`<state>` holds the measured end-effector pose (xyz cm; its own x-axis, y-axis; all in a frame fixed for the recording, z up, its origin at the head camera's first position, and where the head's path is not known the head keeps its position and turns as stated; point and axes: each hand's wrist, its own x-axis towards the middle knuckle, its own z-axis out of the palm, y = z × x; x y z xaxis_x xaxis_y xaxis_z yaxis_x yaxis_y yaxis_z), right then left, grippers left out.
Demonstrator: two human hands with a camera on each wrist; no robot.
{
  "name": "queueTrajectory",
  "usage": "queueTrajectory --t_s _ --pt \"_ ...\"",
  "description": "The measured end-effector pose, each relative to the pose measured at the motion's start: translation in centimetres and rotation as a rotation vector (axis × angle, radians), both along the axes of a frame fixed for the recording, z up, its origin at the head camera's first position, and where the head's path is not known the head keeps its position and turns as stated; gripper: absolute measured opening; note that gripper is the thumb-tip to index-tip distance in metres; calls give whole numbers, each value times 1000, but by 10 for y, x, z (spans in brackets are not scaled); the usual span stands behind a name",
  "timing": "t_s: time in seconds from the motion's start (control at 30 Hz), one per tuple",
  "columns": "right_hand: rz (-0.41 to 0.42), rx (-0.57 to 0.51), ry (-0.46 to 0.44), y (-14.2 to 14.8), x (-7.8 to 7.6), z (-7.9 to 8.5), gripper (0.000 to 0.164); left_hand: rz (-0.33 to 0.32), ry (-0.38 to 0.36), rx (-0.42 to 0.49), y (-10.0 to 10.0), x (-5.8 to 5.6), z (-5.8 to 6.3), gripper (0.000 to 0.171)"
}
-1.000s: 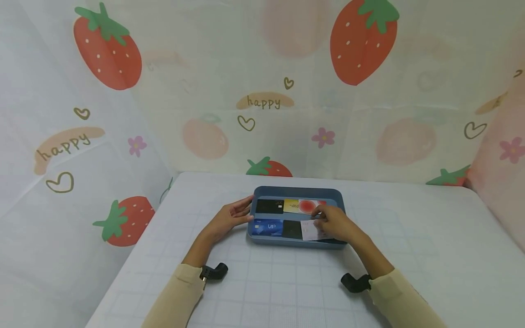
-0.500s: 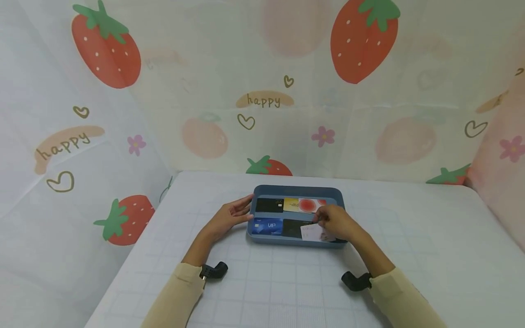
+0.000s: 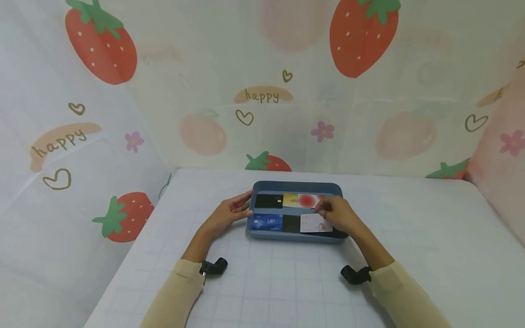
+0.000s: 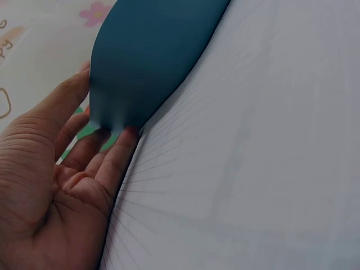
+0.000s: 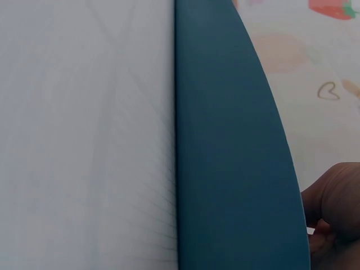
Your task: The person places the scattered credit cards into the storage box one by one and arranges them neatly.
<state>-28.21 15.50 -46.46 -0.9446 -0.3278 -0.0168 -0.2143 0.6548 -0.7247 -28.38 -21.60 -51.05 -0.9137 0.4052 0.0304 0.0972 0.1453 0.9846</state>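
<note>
In the head view a blue-grey tray [image 3: 296, 187] lies on the table with two rows of cards in it. My left hand [image 3: 225, 216] touches the tray's left end, its fingers fairly straight against the wall [image 4: 149, 50]. Over the tray's right side, my right hand [image 3: 341, 215] pinches the upper right corner of a white card [image 3: 312, 223]. That card lies in the front row, partly over a black card [image 3: 290, 223]. A blue VIP card [image 3: 268, 222] is to their left. The back row shows a black card [image 3: 268, 201], a yellow card [image 3: 290, 200] and a red-and-white card [image 3: 308, 201].
The white table [image 3: 270, 278] carries a faint grid. Behind it and along its sides hang sheets [image 3: 352, 109] printed with strawberries. A black wrist camera [image 3: 215, 267] sits at the left cuff and another camera [image 3: 355, 275] at the right.
The white card, tilted half a second ago, now lies squarer with the front row. My right hand stays at its upper corner; the left hand stays at the tray's end. The view has tipped slightly.
</note>
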Motion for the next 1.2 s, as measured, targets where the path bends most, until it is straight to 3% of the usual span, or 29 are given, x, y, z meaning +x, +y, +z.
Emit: queueTrajectory --t_s 0.33,0.7,1.2 --pt "-17 6 41 -4 2 0 12 4 -22 9 1 0 -1 71" --pt "-18 38 62 -7 3 0 7 -9 3 33 0 -2 -3 69" --pt "-40 93 50 -10 6 5 16 -34 11 53 -1 -6 -6 69"
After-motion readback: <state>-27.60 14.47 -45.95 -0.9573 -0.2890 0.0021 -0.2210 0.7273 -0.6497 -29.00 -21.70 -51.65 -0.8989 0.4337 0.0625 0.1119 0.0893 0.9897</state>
